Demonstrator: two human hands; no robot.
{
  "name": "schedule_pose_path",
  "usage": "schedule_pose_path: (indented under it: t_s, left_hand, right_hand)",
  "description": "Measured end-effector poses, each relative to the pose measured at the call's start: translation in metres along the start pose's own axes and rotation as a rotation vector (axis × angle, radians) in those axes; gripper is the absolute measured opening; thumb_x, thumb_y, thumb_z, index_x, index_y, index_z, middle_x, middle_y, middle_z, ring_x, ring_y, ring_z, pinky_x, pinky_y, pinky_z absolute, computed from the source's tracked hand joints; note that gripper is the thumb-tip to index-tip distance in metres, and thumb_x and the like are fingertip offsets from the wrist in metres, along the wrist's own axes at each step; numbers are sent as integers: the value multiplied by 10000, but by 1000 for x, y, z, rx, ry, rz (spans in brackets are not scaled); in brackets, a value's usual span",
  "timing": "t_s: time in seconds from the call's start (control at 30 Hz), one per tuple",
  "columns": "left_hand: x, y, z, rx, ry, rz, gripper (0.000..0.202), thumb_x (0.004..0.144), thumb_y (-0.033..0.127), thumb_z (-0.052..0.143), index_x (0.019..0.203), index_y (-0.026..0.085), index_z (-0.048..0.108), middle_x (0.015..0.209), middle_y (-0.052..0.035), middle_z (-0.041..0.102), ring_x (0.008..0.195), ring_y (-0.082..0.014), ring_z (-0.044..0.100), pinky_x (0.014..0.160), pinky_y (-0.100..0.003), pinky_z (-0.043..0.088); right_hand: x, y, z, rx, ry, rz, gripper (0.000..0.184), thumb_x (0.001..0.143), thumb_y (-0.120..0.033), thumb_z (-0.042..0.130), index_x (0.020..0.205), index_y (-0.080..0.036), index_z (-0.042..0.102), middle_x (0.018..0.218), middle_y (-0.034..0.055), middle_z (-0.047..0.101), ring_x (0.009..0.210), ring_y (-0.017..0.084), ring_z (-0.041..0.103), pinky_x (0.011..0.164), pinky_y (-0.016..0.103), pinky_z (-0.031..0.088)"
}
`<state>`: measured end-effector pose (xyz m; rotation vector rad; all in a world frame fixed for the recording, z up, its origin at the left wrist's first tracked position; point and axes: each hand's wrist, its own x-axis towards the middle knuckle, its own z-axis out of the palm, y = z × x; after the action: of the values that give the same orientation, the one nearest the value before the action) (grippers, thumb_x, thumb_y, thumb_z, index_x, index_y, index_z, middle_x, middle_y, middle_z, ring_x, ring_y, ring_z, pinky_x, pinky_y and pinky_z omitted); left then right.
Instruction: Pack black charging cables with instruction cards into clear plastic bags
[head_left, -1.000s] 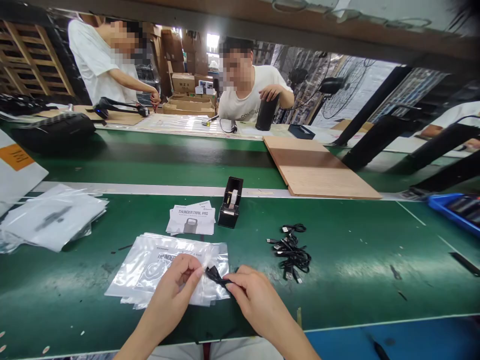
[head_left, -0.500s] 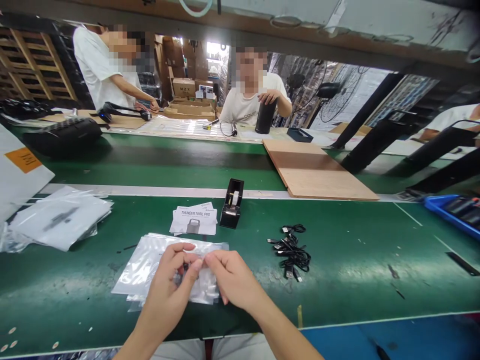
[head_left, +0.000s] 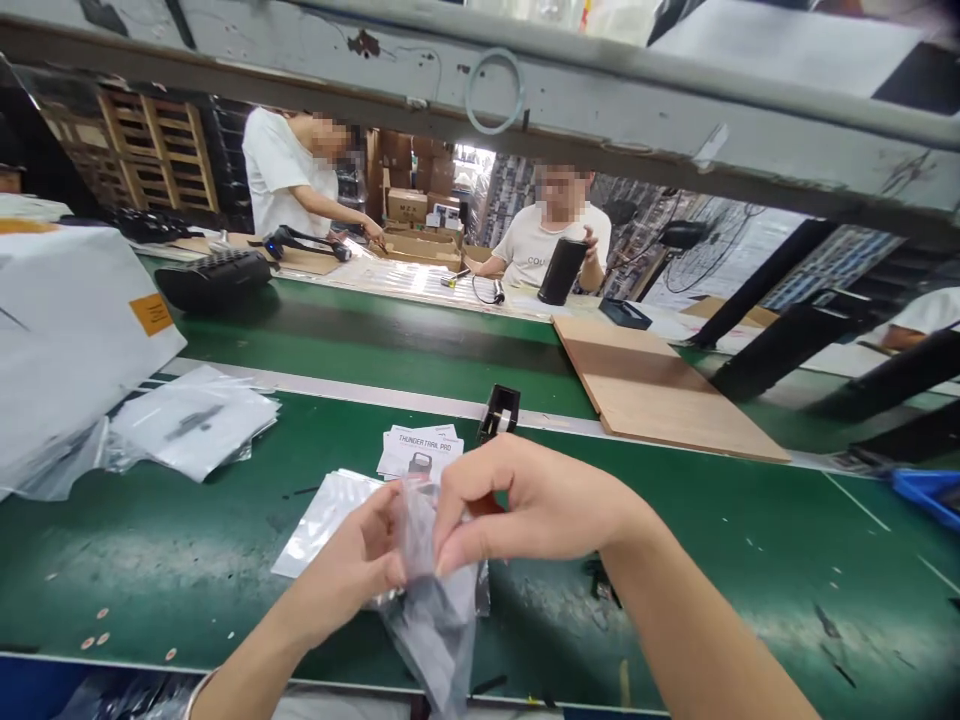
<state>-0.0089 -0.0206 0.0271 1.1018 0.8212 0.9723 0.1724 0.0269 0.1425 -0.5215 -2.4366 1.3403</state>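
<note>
My left hand (head_left: pixel 360 565) and my right hand (head_left: pixel 532 505) are raised above the green table (head_left: pixel 720 560), and together they pinch the top of a clear plastic bag (head_left: pixel 435 610). The bag hangs down between them with something dark inside, likely a black cable. Under my hands lies a stack of clear bags (head_left: pixel 322 515). Just behind it are booklets printed "THUNDER TRAIL PRO" (head_left: pixel 418 452) and a black tape dispenser (head_left: pixel 500 412). Black cables (head_left: pixel 600 580) show partly under my right wrist.
More plastic bags (head_left: pixel 199 420) and a large white package (head_left: pixel 67 330) lie at left. A wooden board (head_left: pixel 660 385) rests at back right, a blue tray (head_left: pixel 930 490) at far right. Two people in white shirts work across the conveyor; one holds a black cylinder (head_left: pixel 561 270).
My hands have lifted the bag off the stack toward me, and the black cable from my right hand is now inside it. The camera has tilted and shifted right.
</note>
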Motion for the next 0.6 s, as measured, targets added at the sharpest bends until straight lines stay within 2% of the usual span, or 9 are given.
schedule_pose_path:
  t_s: [0.07,0.17,0.23,0.3,0.37,0.4,0.43,0.53,0.6]
  left_hand:
    - [-3,-7,2,-54,-26,-61,524,573,482,724,999,209,587,834,-20,627,771,-175,562,654,-246,432]
    - [-5,-16,5,-26,121,-56,261,677,432,666,770,188,649,668,25,577,637,-102,500,590,-190,394]
    - [-5,-17,6,50,206,-39,277,751,452,575,753,189,663,622,32,546,600,-89,461,573,-180,383]
    - [-4,-16,7,132,260,-33,297,787,463,516,816,206,663,638,32,559,598,-92,461,568,-180,389]
    - [-1,-14,8,204,304,-9,273,797,447,506,836,222,656,719,25,608,657,-104,507,606,-182,411]
    - [0,-13,9,237,318,10,251,795,432,513,830,227,653,752,23,628,696,-112,531,632,-184,421]
    - [1,-12,10,270,328,29,224,790,414,527,819,230,652,776,20,645,730,-121,551,659,-187,429]
    - [6,-11,11,365,346,58,157,758,363,574,775,234,662,795,11,680,781,-142,588,711,-198,450]
    - [8,-12,10,410,361,56,146,746,351,582,753,235,671,795,4,693,777,-153,602,716,-208,463]
  right_hand:
    - [-10,-1,-2,-55,24,37,112,731,-232,651,679,-139,619,655,-24,543,569,74,463,516,176,375]
    - [-28,3,0,-93,114,87,144,702,-222,677,619,-156,579,854,26,563,782,127,527,659,221,423]
    - [-40,11,7,-59,231,149,137,745,-216,630,632,-171,567,958,43,554,912,159,519,739,259,425]
    - [-49,26,19,20,416,236,51,768,-235,600,794,-196,581,1007,49,553,943,171,517,751,282,429]
    - [-54,44,37,142,581,319,369,720,-252,651,1061,-228,512,1084,59,542,940,178,527,743,296,438]
    - [-54,54,46,207,632,355,502,684,-254,682,1137,-231,466,1098,65,543,916,179,538,735,299,443]
    - [-52,63,56,267,661,394,496,670,-260,691,1120,-215,485,1051,63,570,867,175,552,717,297,446]
    - [-45,84,77,404,750,446,174,722,-299,633,814,-156,599,746,23,608,677,138,548,624,265,433]
    - [-41,92,85,464,783,436,150,718,-295,632,729,-148,604,667,6,591,626,123,531,590,245,417]
